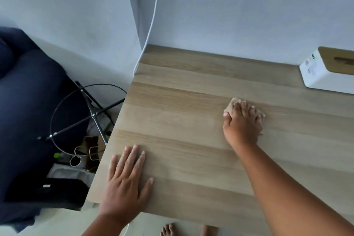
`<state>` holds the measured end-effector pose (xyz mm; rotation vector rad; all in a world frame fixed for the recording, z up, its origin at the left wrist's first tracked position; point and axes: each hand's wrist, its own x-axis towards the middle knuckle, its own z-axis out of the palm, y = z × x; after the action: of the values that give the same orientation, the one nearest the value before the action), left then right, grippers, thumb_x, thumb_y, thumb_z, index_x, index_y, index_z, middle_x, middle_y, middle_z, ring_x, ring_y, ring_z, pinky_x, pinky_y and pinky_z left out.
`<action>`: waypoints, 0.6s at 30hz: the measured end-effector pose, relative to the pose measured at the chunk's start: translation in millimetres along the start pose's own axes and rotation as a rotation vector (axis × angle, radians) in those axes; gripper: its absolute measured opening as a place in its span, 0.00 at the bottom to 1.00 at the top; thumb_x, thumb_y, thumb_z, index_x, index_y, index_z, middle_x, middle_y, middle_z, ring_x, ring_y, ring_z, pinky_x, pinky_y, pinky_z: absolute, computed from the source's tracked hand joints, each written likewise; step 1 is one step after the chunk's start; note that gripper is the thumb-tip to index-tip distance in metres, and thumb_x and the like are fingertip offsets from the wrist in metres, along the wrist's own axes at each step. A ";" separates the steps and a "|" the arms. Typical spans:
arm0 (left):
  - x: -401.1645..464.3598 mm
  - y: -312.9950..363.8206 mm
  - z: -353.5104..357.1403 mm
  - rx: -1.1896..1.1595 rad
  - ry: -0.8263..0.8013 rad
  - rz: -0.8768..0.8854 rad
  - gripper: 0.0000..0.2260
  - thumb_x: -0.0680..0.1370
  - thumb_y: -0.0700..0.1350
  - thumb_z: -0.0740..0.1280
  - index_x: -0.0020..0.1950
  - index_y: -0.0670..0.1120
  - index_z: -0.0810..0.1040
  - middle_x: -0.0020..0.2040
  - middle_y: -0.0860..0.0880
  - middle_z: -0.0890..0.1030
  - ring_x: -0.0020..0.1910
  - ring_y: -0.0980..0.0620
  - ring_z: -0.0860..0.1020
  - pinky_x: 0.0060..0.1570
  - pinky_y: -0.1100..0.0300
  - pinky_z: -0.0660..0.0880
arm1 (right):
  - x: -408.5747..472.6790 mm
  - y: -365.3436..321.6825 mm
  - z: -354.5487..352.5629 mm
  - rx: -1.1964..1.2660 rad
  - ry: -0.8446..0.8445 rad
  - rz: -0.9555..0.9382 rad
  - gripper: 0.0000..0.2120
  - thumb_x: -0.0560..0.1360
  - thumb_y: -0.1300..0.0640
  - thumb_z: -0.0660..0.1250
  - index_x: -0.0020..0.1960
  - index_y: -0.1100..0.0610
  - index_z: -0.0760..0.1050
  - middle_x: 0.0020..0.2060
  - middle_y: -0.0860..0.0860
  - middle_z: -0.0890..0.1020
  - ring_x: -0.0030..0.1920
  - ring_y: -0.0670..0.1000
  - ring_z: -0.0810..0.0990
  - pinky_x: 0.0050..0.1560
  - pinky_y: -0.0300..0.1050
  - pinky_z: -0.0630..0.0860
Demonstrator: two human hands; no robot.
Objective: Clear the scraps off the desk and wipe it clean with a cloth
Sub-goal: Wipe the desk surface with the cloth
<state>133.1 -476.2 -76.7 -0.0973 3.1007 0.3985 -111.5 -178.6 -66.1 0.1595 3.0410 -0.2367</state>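
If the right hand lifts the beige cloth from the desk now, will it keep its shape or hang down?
The cloth looks soft: it bunches unevenly under the right hand, so it would probably droop. It seems thin and small, likely light. Pushed across the smooth desk, it should slide easily but may fold over.

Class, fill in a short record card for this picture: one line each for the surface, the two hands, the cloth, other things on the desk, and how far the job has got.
Surface: wooden desk against a pale wall
Left hand: flat on the desk near its left edge, holding nothing
Right hand: pressing on the cloth
Cloth: beige, mostly under the fingers
Other things: white box at the back right
Stage: wiping; no scraps visible
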 end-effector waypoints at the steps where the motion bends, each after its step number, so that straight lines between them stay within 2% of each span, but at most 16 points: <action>1: 0.2 1.2 1.2 -0.005 0.022 0.003 0.35 0.79 0.62 0.60 0.82 0.46 0.63 0.84 0.47 0.55 0.84 0.46 0.52 0.78 0.36 0.55 | 15.1 -19.4 2.6 0.007 0.008 -0.002 0.29 0.83 0.44 0.55 0.80 0.55 0.62 0.82 0.56 0.60 0.81 0.63 0.55 0.79 0.65 0.50; 8: 3.3 -2.1 11.9 0.012 0.124 0.050 0.36 0.76 0.61 0.64 0.80 0.44 0.67 0.83 0.45 0.60 0.82 0.42 0.58 0.73 0.33 0.63 | 82.3 -155.5 25.7 0.086 -0.002 -0.122 0.29 0.81 0.46 0.54 0.79 0.55 0.63 0.81 0.58 0.60 0.81 0.65 0.55 0.78 0.69 0.47; 14: 4.8 -3.5 11.1 0.035 0.137 0.057 0.36 0.75 0.62 0.65 0.79 0.45 0.68 0.82 0.44 0.62 0.82 0.42 0.60 0.71 0.32 0.66 | 93.5 -224.8 39.4 0.044 -0.043 -0.309 0.30 0.80 0.46 0.55 0.81 0.54 0.61 0.81 0.57 0.61 0.80 0.66 0.55 0.79 0.68 0.47; 18: 5.1 -3.0 9.8 0.051 0.123 0.045 0.37 0.75 0.63 0.65 0.79 0.46 0.68 0.82 0.45 0.62 0.82 0.43 0.60 0.72 0.34 0.64 | 72.1 -259.5 42.1 0.046 -0.064 -0.506 0.28 0.80 0.45 0.55 0.78 0.52 0.64 0.80 0.54 0.62 0.80 0.64 0.56 0.79 0.67 0.45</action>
<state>128.2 -477.0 -87.0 -0.0535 3.2367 0.3267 -208.3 -433.3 -75.6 -0.6081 2.9550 -0.3344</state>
